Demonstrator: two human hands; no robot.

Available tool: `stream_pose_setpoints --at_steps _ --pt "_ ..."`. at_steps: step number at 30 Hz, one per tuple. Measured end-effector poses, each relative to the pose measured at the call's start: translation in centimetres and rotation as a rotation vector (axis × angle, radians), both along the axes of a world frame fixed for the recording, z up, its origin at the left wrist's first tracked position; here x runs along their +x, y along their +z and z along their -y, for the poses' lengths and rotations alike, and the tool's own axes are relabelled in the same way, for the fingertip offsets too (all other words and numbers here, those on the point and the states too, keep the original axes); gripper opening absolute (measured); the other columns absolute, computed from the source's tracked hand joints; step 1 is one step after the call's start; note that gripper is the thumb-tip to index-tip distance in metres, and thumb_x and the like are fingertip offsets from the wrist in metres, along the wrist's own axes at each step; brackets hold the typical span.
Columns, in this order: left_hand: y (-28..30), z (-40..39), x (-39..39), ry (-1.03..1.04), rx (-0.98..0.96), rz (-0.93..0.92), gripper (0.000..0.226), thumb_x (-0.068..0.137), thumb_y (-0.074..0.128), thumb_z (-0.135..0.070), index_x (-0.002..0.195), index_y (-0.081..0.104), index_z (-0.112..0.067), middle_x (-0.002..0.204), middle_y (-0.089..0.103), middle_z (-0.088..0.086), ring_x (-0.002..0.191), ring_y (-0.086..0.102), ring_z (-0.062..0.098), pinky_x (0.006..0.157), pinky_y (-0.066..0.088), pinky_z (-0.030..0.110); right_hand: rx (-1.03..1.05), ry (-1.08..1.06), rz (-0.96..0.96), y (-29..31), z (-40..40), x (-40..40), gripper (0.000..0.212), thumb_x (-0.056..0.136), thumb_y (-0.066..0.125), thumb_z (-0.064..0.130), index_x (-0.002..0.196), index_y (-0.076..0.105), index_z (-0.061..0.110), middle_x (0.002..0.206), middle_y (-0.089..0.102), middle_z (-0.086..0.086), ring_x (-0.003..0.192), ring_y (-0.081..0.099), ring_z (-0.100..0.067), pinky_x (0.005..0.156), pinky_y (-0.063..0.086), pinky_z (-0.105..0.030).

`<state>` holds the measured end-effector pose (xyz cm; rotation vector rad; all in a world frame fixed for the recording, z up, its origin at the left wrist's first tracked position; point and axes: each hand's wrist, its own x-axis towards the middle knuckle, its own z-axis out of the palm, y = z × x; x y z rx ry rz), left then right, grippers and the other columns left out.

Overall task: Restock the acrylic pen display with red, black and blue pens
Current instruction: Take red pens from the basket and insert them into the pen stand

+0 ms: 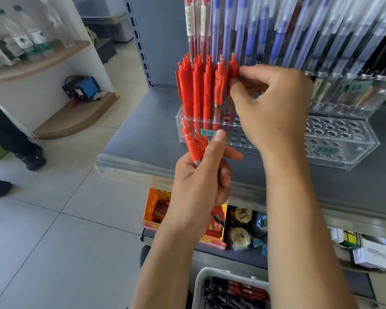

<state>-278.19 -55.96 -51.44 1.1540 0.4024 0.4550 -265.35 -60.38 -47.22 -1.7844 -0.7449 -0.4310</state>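
A clear acrylic pen display with rows of round holes stands on the grey shelf. Several red pens stand upright in its left holes. My right hand pinches the top of one red pen standing at the right end of that group. My left hand grips a small bunch of red pens in front of the display's left end. Blue and black pens stand in the taller tiers behind.
A white bin with black and red pens sits low in front of me. Boxed goods fill the lower shelf. A person's legs and shoes stand at left on the tiled floor, beside a white corner shelf with bottles.
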Motion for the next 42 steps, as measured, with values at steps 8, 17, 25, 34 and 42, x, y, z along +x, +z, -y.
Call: stream_pose_setpoints --at_steps 8,17,25,34,42 --pt "0.1 0.2 0.2 -0.041 0.042 0.002 0.039 0.094 0.055 -0.044 0.077 0.069 -0.011 0.053 0.042 0.004 0.036 0.029 0.009 0.037 0.026 0.021 -0.052 0.098 -0.103 -0.1 1.4 0.0 0.02 0.092 0.068 0.013 0.106 0.078 0.024 0.085 0.072 0.02 0.078 0.067 0.007 0.071 0.048 -0.006" --pt "0.5 1.2 -0.3 -0.297 0.2 0.035 0.012 0.104 0.048 -0.022 0.101 0.059 -0.017 0.059 0.028 -0.003 0.044 0.026 0.005 0.041 0.026 0.018 -0.469 0.604 -0.422 1.5 8.1 -1.5 0.026 0.078 0.077 0.05 0.098 0.08 0.034 0.103 0.075 0.015 0.103 0.069 -0.005 0.098 0.053 -0.044" --pt "0.8 2.1 -0.7 -0.463 0.3 -0.014 0.026 0.107 0.046 -0.023 0.082 0.052 -0.017 0.063 0.033 -0.001 0.051 0.029 0.012 0.048 0.029 0.02 -0.359 0.58 -0.456 2.0 11.3 -0.8 0.015 0.083 0.078 0.03 0.098 0.079 0.027 0.098 0.078 0.009 0.098 0.072 -0.009 0.097 0.056 -0.04" --pt "0.6 3.1 0.3 -0.433 0.188 0.017 0.041 0.103 0.048 -0.044 0.095 0.061 -0.006 0.064 0.037 0.002 0.048 0.027 0.011 0.044 0.025 0.021 -0.039 0.519 -0.501 2.4 12.8 -0.2 0.026 0.08 0.071 0.031 0.101 0.077 0.018 0.093 0.079 0.003 0.086 0.072 -0.006 0.073 0.052 -0.016" --pt "0.1 3.7 1.5 -0.302 0.114 0.078 0.041 0.097 0.048 -0.044 0.091 0.063 -0.006 0.064 0.039 0.005 0.048 0.025 0.013 0.044 0.024 0.024 0.2 0.384 -0.502 2.2 11.7 0.0 0.026 0.086 0.077 0.011 0.111 0.071 0.012 0.093 0.077 0.001 0.087 0.074 -0.013 0.076 0.056 -0.022"
